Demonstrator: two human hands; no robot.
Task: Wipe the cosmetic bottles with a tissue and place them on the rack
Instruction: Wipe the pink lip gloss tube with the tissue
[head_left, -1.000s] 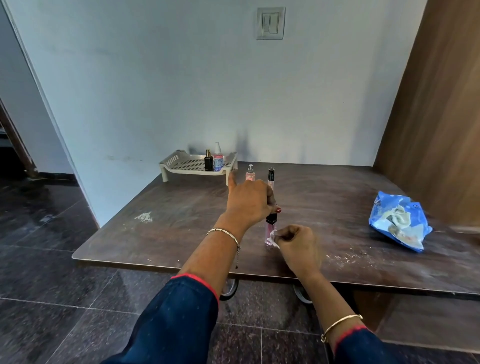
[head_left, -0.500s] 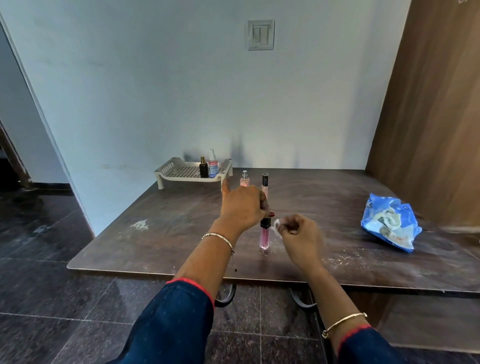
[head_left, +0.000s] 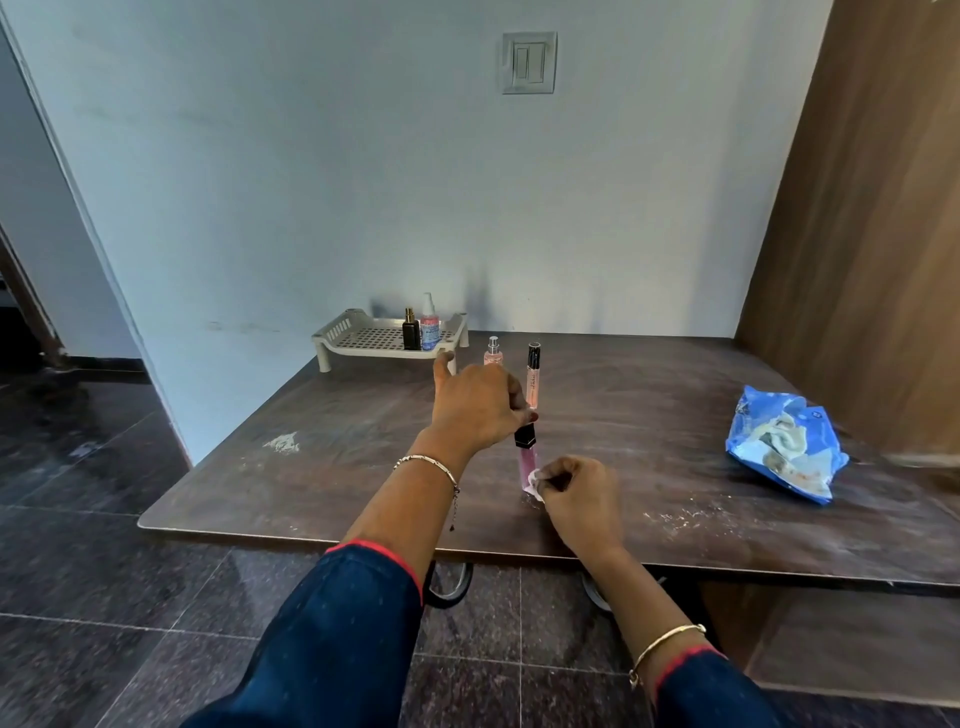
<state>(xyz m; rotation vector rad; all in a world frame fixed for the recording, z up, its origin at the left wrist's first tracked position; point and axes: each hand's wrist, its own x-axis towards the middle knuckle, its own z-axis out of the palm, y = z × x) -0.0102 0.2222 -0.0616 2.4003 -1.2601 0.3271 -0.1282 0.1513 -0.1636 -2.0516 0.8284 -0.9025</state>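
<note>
My left hand (head_left: 480, 408) grips the black cap of a pink lip gloss tube (head_left: 528, 465) that stands upright on the table. My right hand (head_left: 579, 499) pinches a small white tissue (head_left: 535, 480) against the tube's lower pink part. Behind stand a taller pink tube with a black cap (head_left: 533, 374) and a small pink spray bottle (head_left: 492, 353). The cream perforated rack (head_left: 363, 338) sits at the table's far left by the wall, holding a dark bottle (head_left: 411, 331) and a clear spray bottle (head_left: 429, 323).
A blue tissue packet (head_left: 784, 447) lies at the right on the brown table (head_left: 649, 415). A wooden panel (head_left: 872, 234) rises at the right. White dust marks lie on the table near its front edge. Dark floor tiles lie below.
My right hand has moved the tissue down from the tube's middle to its lower part. My left hand keeps its hold on the cap. The view shifted slightly.
</note>
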